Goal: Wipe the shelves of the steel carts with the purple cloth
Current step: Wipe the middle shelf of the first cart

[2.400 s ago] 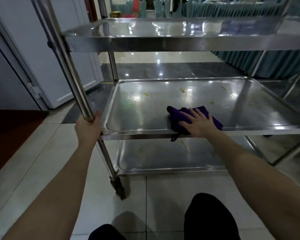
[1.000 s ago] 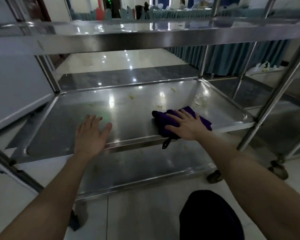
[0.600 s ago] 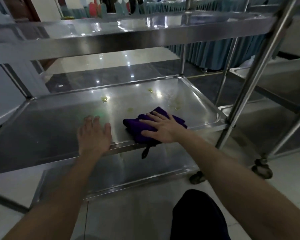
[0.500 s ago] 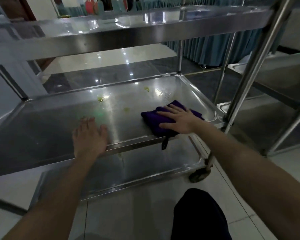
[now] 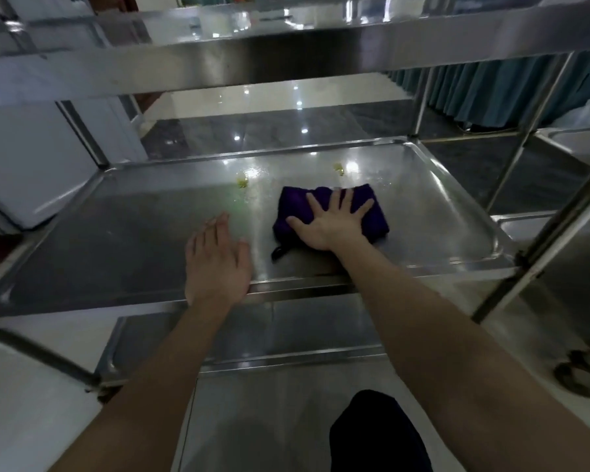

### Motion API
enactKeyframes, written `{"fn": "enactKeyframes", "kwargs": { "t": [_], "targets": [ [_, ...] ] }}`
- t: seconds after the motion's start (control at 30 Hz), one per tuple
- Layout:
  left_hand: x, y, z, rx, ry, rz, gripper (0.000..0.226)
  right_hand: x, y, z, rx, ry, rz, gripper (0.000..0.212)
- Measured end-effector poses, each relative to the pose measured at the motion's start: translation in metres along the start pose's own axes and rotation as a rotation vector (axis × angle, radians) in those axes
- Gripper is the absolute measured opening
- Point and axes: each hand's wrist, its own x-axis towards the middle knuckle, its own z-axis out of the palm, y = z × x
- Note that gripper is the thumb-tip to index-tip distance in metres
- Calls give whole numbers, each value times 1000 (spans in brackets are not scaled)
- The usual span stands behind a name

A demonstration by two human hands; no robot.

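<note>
A steel cart's middle shelf (image 5: 116, 240) fills the view, with a top shelf (image 5: 286, 52) above and a bottom shelf (image 5: 286, 332) below. The folded purple cloth (image 5: 375, 212) lies on the middle shelf, right of centre. My right hand (image 5: 331, 223) presses flat on the cloth with fingers spread. My left hand (image 5: 217, 264) rests flat on the shelf's near edge, fingers straight, holding nothing. Yellow-green smears (image 5: 242, 182) and another spot (image 5: 338, 168) sit on the shelf beyond the cloth.
A second steel cart (image 5: 566, 148) stands at the right, its upright post (image 5: 542, 240) close to the shelf corner and a caster (image 5: 579, 373) below. A white door (image 5: 31, 158) is at the left. Teal curtains (image 5: 498, 93) hang at the back right. My dark knee (image 5: 378, 434) is below.
My left hand let go of the cart post and moved to lie flat on the shelf edge. My right hand has slid the cloth across the shelf and now further from the near edge.
</note>
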Motion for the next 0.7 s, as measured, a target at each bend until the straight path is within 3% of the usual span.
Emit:
{"fn": "enactKeyframes", "kwargs": {
  "t": [0.13,0.23,0.33,0.43,0.53,0.7],
  "targets": [
    [-6,-3,-10,-112,52,-18,69,-19,-40,11,-31,-39,-293,84],
    [-6,-4,-16,-122,28,-39,66,-38,-5,8,2,-58,-476,72],
    [-6,-4,-14,-97,8,-61,58,-54,53,5,49,-56,-508,74],
    [-6,-1,-13,-84,-10,-62,68,-66,125,-1,69,-50,-351,80],
    [-7,2,-11,-73,-21,-50,72,-66,189,-8,54,-24,-60,87],
    [-11,11,-2,-60,54,19,69,-40,194,-9,69,50,316,100]
  ]
}}
